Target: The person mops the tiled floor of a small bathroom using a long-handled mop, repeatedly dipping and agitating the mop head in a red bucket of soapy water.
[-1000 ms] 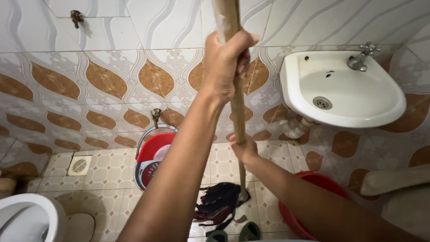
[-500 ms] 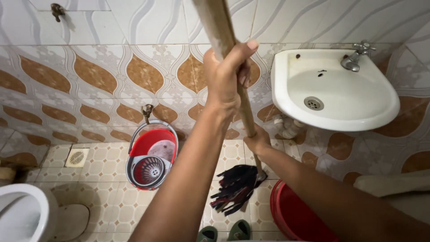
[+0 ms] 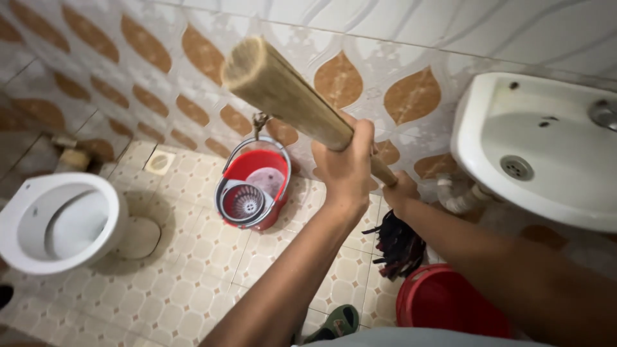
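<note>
Mopping stroke underway: your left hand (image 3: 347, 168) clamped high on thick wooden mop pole (image 3: 289, 96), right hand (image 3: 400, 193) clamped lower. Dark string mophead (image 3: 400, 245) below grip; next stroke likely needs firm downward pressure.

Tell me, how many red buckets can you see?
2. One red mop bucket with a wringer basket stands on the floor by the tiled wall. Another red bucket sits under the sink, partly hidden by the arm.

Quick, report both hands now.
Left hand: closed around the wooden mop handle, upper grip.
Right hand: closed on the same handle, lower down.
</note>
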